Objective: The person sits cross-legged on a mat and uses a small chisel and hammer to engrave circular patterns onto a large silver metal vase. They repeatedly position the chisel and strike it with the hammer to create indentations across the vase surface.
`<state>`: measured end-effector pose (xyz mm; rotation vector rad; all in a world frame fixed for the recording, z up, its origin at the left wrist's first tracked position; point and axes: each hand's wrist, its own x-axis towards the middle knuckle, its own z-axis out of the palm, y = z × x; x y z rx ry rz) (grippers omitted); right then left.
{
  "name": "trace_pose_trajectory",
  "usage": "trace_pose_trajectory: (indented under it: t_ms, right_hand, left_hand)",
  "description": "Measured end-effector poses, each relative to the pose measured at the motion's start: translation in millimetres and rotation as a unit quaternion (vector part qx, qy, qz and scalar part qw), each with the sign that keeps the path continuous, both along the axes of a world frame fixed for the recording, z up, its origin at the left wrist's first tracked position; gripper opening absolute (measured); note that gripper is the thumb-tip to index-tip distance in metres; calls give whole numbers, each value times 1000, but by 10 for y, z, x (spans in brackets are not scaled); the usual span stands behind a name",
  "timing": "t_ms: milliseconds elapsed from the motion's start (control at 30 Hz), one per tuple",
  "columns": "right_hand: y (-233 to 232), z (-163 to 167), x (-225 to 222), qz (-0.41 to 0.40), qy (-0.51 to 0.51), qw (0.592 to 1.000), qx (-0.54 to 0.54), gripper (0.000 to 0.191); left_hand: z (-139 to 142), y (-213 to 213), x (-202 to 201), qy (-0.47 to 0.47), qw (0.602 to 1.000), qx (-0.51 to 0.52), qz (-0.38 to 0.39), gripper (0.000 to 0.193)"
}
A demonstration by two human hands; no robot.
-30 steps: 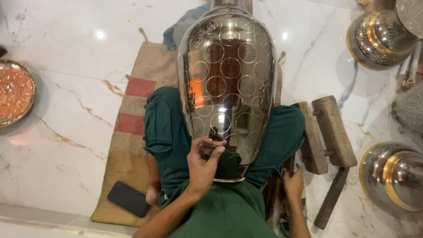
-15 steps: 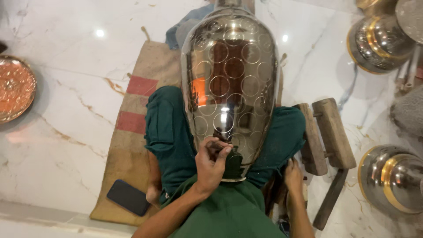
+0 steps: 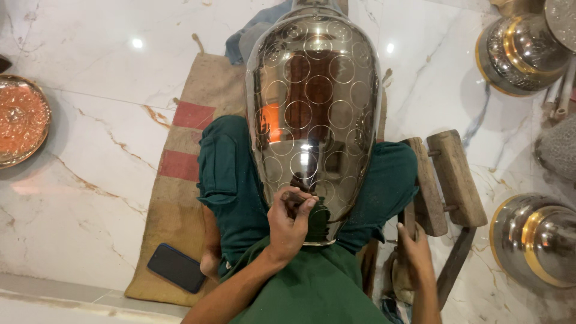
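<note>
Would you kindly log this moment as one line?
left hand: pinching small tool against metal vase | right hand: on wooden mallet handle | vase lying across lap | phone on burlap mat

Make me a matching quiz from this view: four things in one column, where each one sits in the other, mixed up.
1. metal vase
2. dark phone
3. copper dish
4. wooden stand

A. far left on the marble floor
B. on the burlap mat's near corner
C. lying across the person's lap
D. right of the knee

Pairs: 1-C, 2-B, 3-A, 4-D
</note>
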<state>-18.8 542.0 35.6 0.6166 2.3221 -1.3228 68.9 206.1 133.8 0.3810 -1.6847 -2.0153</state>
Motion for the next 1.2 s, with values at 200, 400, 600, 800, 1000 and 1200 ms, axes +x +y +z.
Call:
trace_pose_trajectory:
  t_ms: [200,400,600,800,1000,1200]
  right_hand:
    - [-479,954,-24,-56,83,995,30,89]
    - [-1096,2157,-134,215,379,896,-83,45]
    - [-1591,3181,-177,660,388,523,374,69]
    - [-1840,3379,-265,677,481,431,353,77]
    - [-1870,3533,-215,684,420,362,474,80]
    - [-1886,3423,-239,682,449,380,434,76]
  left_hand:
    - [-1,4,7,26,999,-33,15,28]
    - [-57,11,41,23,998,-56,28,24]
    - [-168,-60,101,4,970,-242,40,22]
    - [-133,-6,110,38,992,-116,19,21]
    - [-89,5,95,-19,986,-154,54,17]
    - [-157,7,88,-13,977,-209,45,17]
